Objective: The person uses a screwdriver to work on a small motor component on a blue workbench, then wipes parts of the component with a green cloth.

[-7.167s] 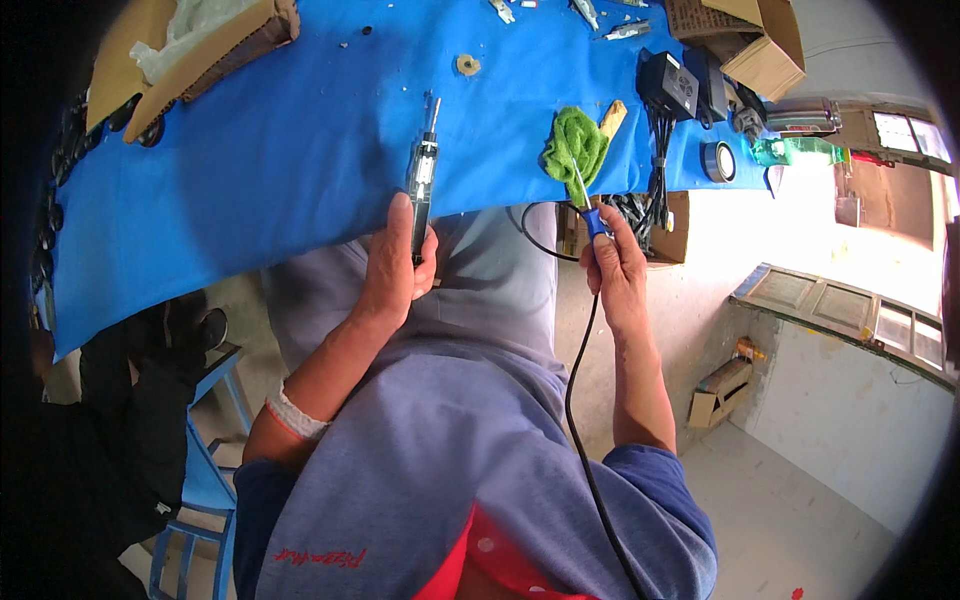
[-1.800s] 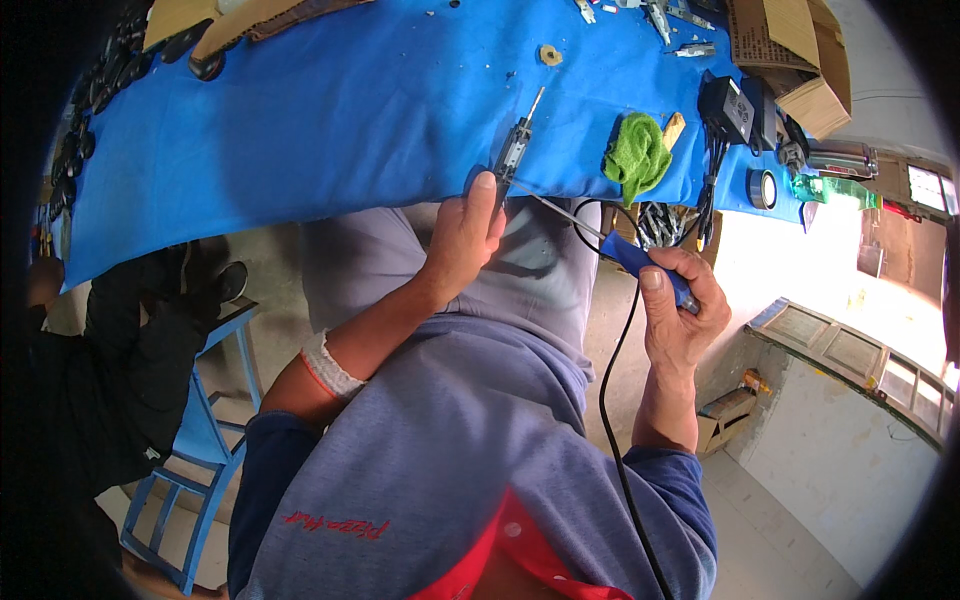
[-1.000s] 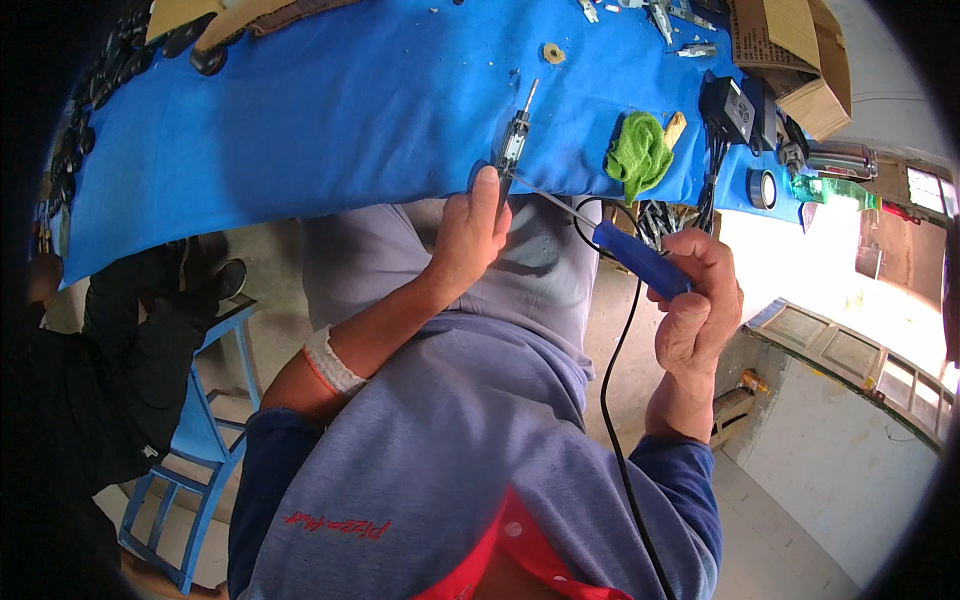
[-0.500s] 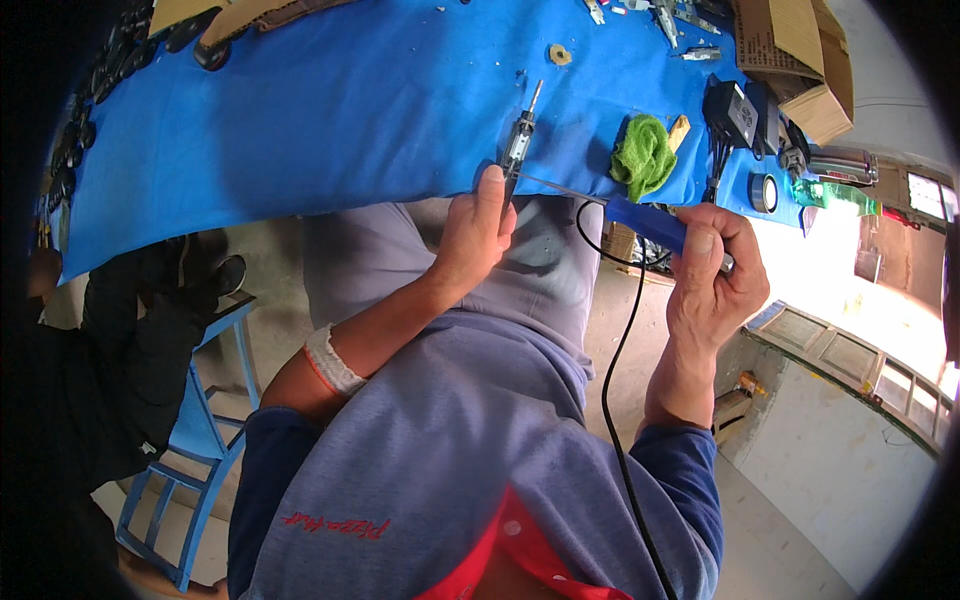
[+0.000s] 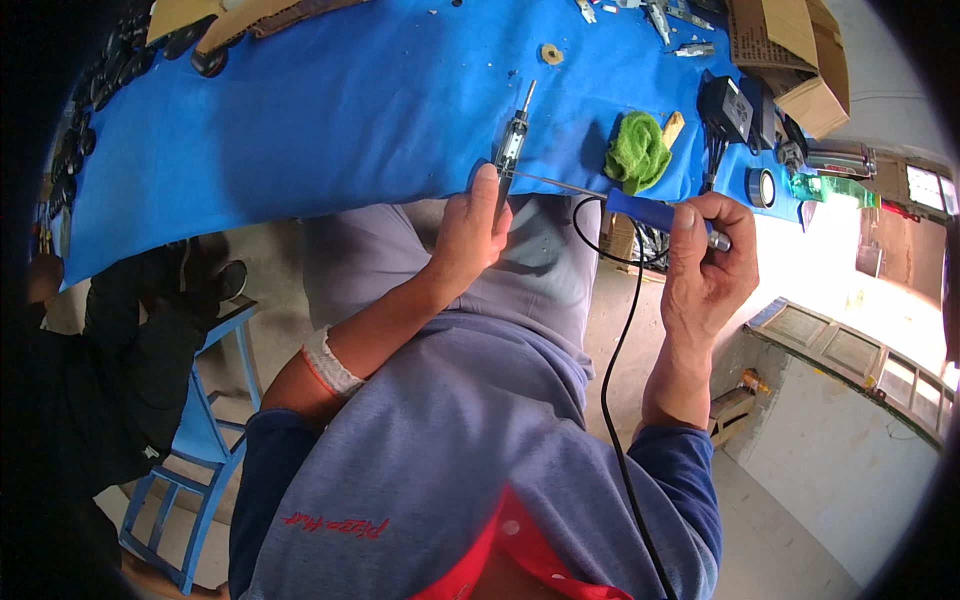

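My left hand (image 5: 470,225) is closed around the lower end of a slim black pen-shaped device (image 5: 511,145), held upright at the table's near edge. Its casing is open, showing pale inner parts, and a thin metal rod sticks out of the top. In my right hand (image 5: 710,262) is a blue-handled screwdriver (image 5: 642,211), gripped by thumb and fingers near the handle's end. Its thin shaft points left and meets the device just above my left thumb; the tip's exact contact is too small to tell.
On the blue-covered table (image 5: 330,120) lie a green cloth (image 5: 637,152), black power adapters (image 5: 726,108), a tape roll (image 5: 760,187) and a green bottle (image 5: 835,191). A cardboard box (image 5: 775,45) stands far right. A black cable (image 5: 612,400) hangs before me. Someone in dark clothes (image 5: 120,370) is at left.
Both hands have shifted slightly left, with the device and the screwdriver. My right hand has turned a little on the handle, which now lies flatter. The shaft still meets the device.
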Action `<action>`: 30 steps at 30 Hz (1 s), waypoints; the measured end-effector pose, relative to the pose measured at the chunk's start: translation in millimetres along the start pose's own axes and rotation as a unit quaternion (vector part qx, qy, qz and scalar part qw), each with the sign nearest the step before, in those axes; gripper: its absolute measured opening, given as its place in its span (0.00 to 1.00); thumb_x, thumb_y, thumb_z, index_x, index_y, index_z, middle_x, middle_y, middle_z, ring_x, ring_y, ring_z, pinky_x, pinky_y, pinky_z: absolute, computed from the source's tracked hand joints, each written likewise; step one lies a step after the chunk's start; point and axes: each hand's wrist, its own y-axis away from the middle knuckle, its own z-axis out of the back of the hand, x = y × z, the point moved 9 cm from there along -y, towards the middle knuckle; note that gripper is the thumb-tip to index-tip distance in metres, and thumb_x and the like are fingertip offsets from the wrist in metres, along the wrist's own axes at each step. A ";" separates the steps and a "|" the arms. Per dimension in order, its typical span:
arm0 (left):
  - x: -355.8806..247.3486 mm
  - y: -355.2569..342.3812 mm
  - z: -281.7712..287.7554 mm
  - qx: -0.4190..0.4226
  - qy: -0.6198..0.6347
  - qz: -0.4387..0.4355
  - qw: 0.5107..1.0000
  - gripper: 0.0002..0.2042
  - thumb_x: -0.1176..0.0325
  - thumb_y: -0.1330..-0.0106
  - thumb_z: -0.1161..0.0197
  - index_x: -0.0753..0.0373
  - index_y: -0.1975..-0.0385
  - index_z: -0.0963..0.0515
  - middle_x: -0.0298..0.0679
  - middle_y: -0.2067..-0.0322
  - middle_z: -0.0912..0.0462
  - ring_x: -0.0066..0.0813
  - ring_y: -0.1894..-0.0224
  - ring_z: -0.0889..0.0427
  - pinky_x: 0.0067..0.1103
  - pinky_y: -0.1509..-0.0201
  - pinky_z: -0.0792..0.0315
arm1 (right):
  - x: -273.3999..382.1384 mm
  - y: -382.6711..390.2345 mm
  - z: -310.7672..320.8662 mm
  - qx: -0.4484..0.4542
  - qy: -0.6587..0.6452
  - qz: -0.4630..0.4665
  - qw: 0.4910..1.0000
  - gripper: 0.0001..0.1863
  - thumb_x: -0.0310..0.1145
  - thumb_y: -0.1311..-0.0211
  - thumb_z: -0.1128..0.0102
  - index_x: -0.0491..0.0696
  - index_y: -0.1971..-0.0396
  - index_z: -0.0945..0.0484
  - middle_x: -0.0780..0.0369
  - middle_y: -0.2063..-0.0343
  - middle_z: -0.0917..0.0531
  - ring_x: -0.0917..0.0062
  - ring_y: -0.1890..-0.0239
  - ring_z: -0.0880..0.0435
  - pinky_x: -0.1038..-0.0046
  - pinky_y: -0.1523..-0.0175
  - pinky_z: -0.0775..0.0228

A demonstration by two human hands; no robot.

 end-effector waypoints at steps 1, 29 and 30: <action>-0.4 -0.2 0.0 0.001 0.000 -0.002 1.000 0.31 0.34 0.39 0.61 0.57 0.89 0.40 0.29 0.94 0.43 0.16 0.93 0.45 0.16 0.91 0.54 | 0.0 0.4 -0.3 0.002 0.001 -0.008 1.000 0.08 0.27 0.47 0.37 0.41 0.71 0.26 0.64 0.76 0.22 0.84 0.74 0.26 0.83 0.67 0.34; -4.6 -1.0 -2.6 -0.041 -0.025 -0.040 0.998 0.31 0.36 0.38 0.62 0.57 0.92 0.41 0.29 0.95 0.43 0.17 0.95 0.45 0.17 0.92 0.52 | 32.1 1.6 -13.2 0.123 0.010 0.066 0.990 0.22 0.47 0.33 0.59 0.42 0.68 0.26 0.67 0.80 0.27 0.88 0.82 0.34 0.85 0.77 0.46; -6.0 -0.5 -2.4 -0.043 -0.034 -0.046 0.997 0.31 0.36 0.38 0.62 0.57 0.92 0.40 0.29 0.95 0.43 0.18 0.95 0.45 0.17 0.92 0.52 | 33.2 0.9 -12.9 0.127 0.017 0.066 0.989 0.23 0.48 0.33 0.60 0.42 0.68 0.27 0.67 0.81 0.27 0.88 0.82 0.34 0.84 0.78 0.46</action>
